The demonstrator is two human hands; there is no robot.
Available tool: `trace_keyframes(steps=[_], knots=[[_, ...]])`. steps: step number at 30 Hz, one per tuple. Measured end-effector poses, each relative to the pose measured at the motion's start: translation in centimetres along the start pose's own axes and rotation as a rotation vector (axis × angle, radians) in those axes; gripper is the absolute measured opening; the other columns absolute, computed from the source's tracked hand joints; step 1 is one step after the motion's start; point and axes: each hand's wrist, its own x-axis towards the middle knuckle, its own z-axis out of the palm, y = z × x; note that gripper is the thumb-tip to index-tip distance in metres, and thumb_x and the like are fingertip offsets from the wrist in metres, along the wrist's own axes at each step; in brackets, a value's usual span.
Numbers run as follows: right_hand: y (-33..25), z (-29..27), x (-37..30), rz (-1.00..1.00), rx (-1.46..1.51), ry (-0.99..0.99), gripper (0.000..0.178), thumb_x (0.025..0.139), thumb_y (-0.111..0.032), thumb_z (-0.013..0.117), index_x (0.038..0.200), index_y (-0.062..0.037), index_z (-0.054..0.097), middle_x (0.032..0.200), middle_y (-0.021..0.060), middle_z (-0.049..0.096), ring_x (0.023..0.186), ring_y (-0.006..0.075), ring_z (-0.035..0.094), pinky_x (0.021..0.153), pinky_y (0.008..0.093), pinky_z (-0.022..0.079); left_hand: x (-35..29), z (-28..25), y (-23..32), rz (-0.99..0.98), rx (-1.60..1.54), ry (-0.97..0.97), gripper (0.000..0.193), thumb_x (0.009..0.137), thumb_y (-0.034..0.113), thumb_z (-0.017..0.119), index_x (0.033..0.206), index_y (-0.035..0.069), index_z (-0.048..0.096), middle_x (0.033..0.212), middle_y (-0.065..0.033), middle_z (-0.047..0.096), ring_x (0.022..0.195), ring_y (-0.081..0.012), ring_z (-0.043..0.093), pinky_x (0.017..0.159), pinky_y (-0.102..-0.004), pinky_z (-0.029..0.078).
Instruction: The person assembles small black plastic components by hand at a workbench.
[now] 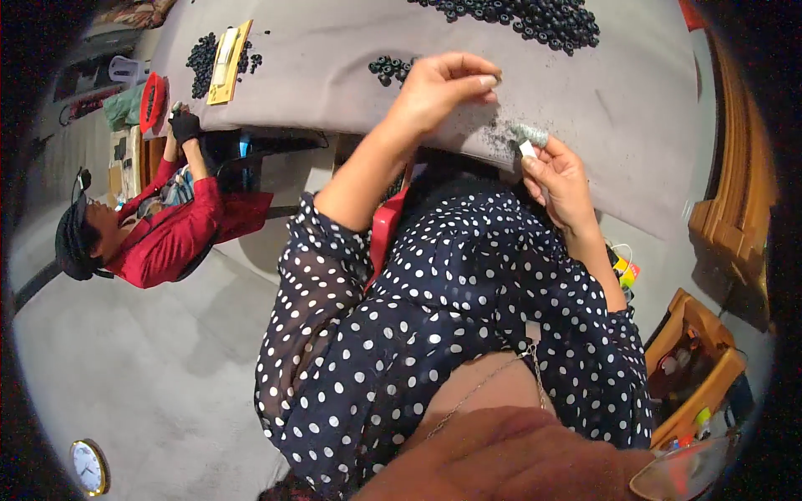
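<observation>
My left hand [443, 90] is raised over the near part of the table, thumb and index finger pinched together. Whatever small, dark thing may be between the fingertips is too small to name. Lower and to the right, my right hand [558, 175] grips a small white-handled tool [526, 149], its working end not clear. Silvery tape [530, 134] wraps a finger of this hand. Dark crumbs [499, 138] lie scattered on the cloth beside it. Left of my left hand sits a small group of black ring-like parts [387, 70], partly hidden behind the hand.
A big pile of black ring-like parts [547, 23] lies at the far side of the cloth-covered table [326, 50]. Leftward are a yellow board [230, 63], more black parts [200, 67] and a red tray [152, 102]. A co-worker in red [171, 221] sits there. Wooden furniture [735, 217] stands at right.
</observation>
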Motion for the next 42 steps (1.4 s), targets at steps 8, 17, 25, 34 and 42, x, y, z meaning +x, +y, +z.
trace_keyframes(steps=[8,17,25,34,42], knots=[[-2.4,0.8,-0.3,-0.061,-0.037,-0.108,0.044,0.083,-0.008,0.063,0.124,-0.0012,0.047,0.080,-0.0029,0.055,0.057,0.0001,0.045,0.046,0.0133,0.036,-4.1,2.5,-2.8,-0.223,-0.439,-0.100,0.036,0.080,0.001,0.064,0.114,0.001,0.054,0.092,-0.0060,0.063,0.079,-0.0147,0.062,0.075,-0.0288,0.053],[-1.5,0.9,-0.7,-0.030,-0.115,-0.160,0.044,0.082,-0.011,0.064,0.122,-0.0014,0.049,0.083,-0.0034,0.056,0.061,-0.0007,0.046,0.049,0.0132,0.036,-4.9,2.1,-4.4,-0.292,-0.682,-0.136,0.034,0.083,0.006,0.062,0.115,0.000,0.052,0.089,-0.0084,0.064,0.072,-0.0144,0.063,0.067,-0.0267,0.055],[-1.5,1.0,-0.6,-0.019,-0.055,-0.212,0.043,0.083,-0.011,0.062,0.123,-0.0017,0.049,0.089,-0.0013,0.059,0.062,-0.0004,0.047,0.050,0.0138,0.037,-5.0,2.1,-6.5,-0.240,-0.781,-0.260,0.041,0.085,0.018,0.063,0.120,0.001,0.049,0.102,-0.0075,0.061,0.082,-0.0143,0.063,0.073,-0.0300,0.055],[-1.1,1.0,-0.5,-0.052,-0.060,-0.251,0.045,0.084,-0.010,0.062,0.125,-0.0010,0.047,0.083,-0.0021,0.057,0.063,0.0004,0.047,0.050,0.0150,0.038,-5.5,2.6,-4.6,-0.261,-0.800,-0.135,0.034,0.085,0.007,0.061,0.117,0.001,0.052,0.096,-0.0103,0.062,0.080,-0.0153,0.062,0.075,-0.0318,0.055],[-1.3,0.9,-0.8,-0.001,-0.058,-0.204,0.044,0.084,-0.008,0.061,0.125,-0.0017,0.047,0.087,-0.0007,0.059,0.068,0.0004,0.049,0.052,0.0144,0.038,-5.4,2.5,-5.6,-0.300,-0.798,-0.206,0.038,0.084,0.009,0.063,0.119,0.001,0.051,0.098,-0.0104,0.062,0.082,-0.0168,0.062,0.078,-0.0340,0.054]])
